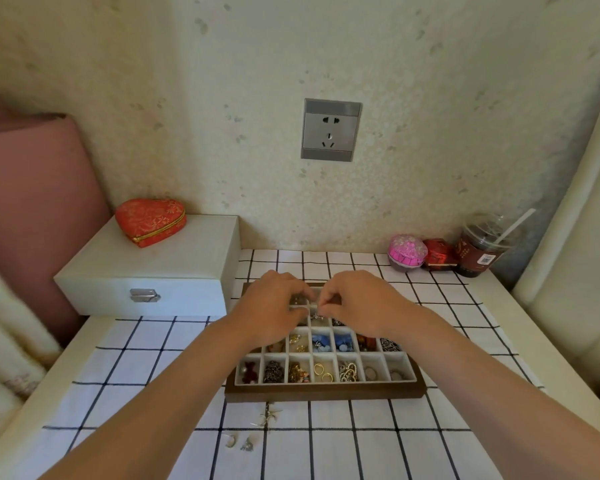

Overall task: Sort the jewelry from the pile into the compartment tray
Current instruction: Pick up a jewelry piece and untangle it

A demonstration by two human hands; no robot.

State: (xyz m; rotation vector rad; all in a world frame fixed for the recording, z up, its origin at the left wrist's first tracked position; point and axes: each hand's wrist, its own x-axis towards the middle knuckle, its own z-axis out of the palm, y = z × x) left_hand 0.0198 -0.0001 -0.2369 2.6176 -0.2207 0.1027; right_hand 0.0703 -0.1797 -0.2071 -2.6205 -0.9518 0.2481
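Wooden compartment tray (pixel 326 393) on a checked cloth (pixel 153 375), both hands over its far rows.
Left hand (pixel 274 306) and right hand (pixel 359 303) hang with fingers curled, tips nearly meeting above a far compartment; whether they pinch a piece is too small to tell. Near compartments hold chains, rings and beads. A few loose jewelry pieces (pixel 267 415) lie on the cloth just in front of the tray. A white box (pixel 146 265) stands on the table (pixel 78 344) at left.
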